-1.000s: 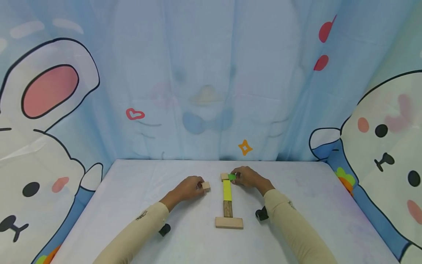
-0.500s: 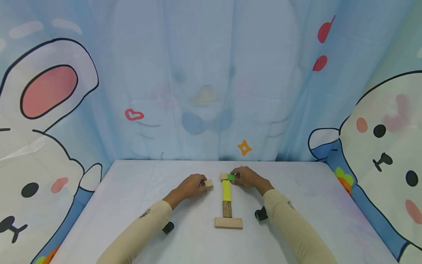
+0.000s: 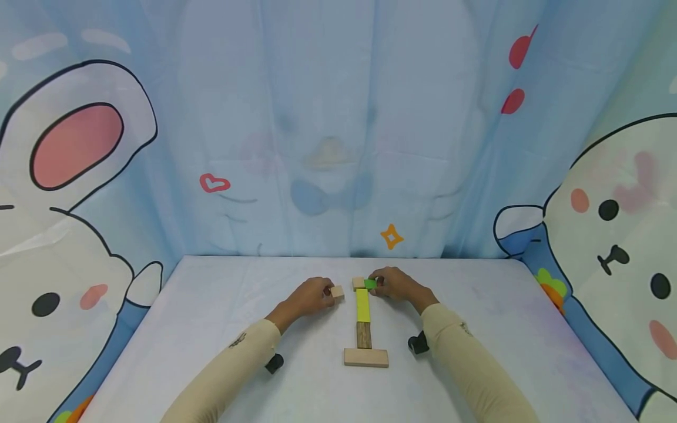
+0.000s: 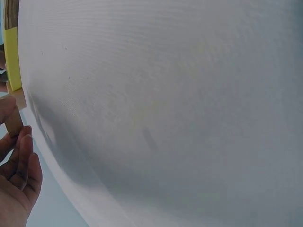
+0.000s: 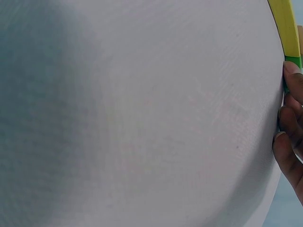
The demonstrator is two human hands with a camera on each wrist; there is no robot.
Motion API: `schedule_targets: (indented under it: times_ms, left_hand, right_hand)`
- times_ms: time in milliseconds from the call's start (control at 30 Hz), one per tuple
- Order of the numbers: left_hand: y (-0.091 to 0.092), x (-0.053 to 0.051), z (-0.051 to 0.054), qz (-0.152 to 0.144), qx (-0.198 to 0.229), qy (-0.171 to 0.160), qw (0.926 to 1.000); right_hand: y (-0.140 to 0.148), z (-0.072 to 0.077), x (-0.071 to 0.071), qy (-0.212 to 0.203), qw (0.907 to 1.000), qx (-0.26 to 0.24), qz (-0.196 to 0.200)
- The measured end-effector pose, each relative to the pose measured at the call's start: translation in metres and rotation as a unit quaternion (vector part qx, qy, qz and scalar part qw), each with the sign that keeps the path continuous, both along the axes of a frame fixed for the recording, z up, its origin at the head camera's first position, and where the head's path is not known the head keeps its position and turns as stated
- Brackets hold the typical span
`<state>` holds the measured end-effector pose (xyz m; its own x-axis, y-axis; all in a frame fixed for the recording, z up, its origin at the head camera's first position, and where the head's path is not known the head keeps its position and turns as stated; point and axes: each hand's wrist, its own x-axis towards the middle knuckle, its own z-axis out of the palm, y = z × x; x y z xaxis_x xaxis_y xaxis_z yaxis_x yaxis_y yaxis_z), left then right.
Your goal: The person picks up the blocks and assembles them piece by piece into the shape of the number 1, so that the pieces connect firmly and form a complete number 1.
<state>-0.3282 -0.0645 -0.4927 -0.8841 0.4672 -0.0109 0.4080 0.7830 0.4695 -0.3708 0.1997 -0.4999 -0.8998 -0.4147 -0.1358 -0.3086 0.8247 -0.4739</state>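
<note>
Between thumb and fingers my left hand [image 3: 312, 295] pinches a plain wooden block [image 3: 337, 292], just left of a row of blocks. The left wrist view shows that wooden block [image 4: 14, 122] gripped at the fingertips. My right hand [image 3: 394, 283] holds a green block [image 3: 370, 284] at the row's far end, its fingers partly hiding it. Left of the green block lies another plain wooden block [image 3: 358, 283]. Both meet the far end of a yellow block [image 3: 362, 305]. A dark brown wooden block [image 3: 364, 335] continues the row down to a wide light wooden block [image 3: 366, 357] lying crosswise.
A white cloth covers the table [image 3: 222, 305]. Behind it hangs a blue curtain [image 3: 317, 117] printed with cartoon animals. Small black wrist cameras hang under the left sleeve [image 3: 227, 370] and right sleeve [image 3: 471, 358].
My left hand has moved a little to the right and away from me, bringing its wooden block closer to the row. The right hand stays in place on the green block.
</note>
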Motion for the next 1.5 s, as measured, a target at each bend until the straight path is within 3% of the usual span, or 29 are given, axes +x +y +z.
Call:
schedule_targets:
  times_ms: [533,833,1233,1500]
  left_hand:
    - [0.011,-0.006,-0.001,0.009,0.014,-0.008,0.9998]
    - [0.016,-0.008,-0.005,0.025,0.019,-0.018,0.9994]
    - [0.019,-0.013,0.002,0.023,0.023,-0.008,0.9994]
    - [0.019,-0.017,-0.002,0.033,0.017,-0.010,0.9993]
  right_hand:
    - [0.004,-0.005,-0.004,0.012,0.9997,-0.007,0.018]
    - [0.001,-0.008,-0.005,-0.001,1.0000,-0.002,0.005]
    - [0.002,-0.003,-0.003,0.013,0.9999,-0.001,0.005]
    - [0.001,-0.003,-0.002,0.005,1.0000,-0.003,0.000]
